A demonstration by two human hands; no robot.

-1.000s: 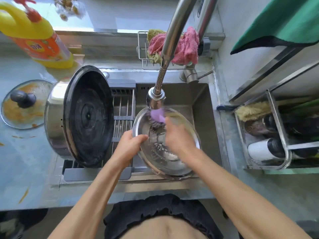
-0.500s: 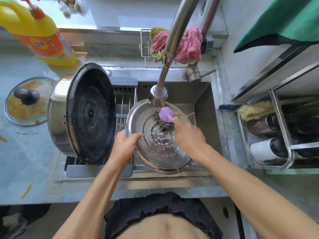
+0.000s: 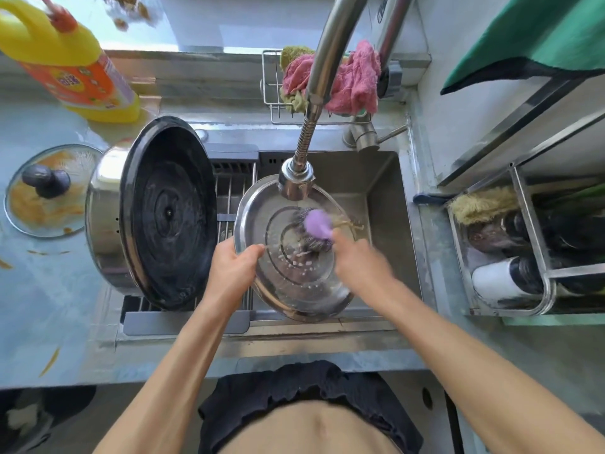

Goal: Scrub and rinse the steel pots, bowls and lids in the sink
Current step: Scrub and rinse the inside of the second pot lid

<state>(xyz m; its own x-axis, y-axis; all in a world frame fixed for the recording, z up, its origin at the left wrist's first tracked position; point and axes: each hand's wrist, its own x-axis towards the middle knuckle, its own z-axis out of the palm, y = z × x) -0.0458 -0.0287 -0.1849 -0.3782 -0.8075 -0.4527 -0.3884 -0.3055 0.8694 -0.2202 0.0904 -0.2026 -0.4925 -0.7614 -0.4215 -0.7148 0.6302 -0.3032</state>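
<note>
Right, left hand [image 3: 234, 270] pinches the steel lid [image 3: 291, 250] at its rim, right hand [image 3: 358, 267] grips the scrubber [image 3: 316, 229]; wet, soapy steel, likely slippery, so hold that rim.

We see a round steel lid [image 3: 294, 276] tilted over the sink [image 3: 383, 198], its ringed inner face turned up toward us and flecked with suds. At its nine o'clock a big steel pot [image 3: 108, 224] lies on its side on the drain rack, blackened base facing three o'clock. A purple-handled wire scrubber [image 3: 316, 229] touches the lid's upper half.
</note>
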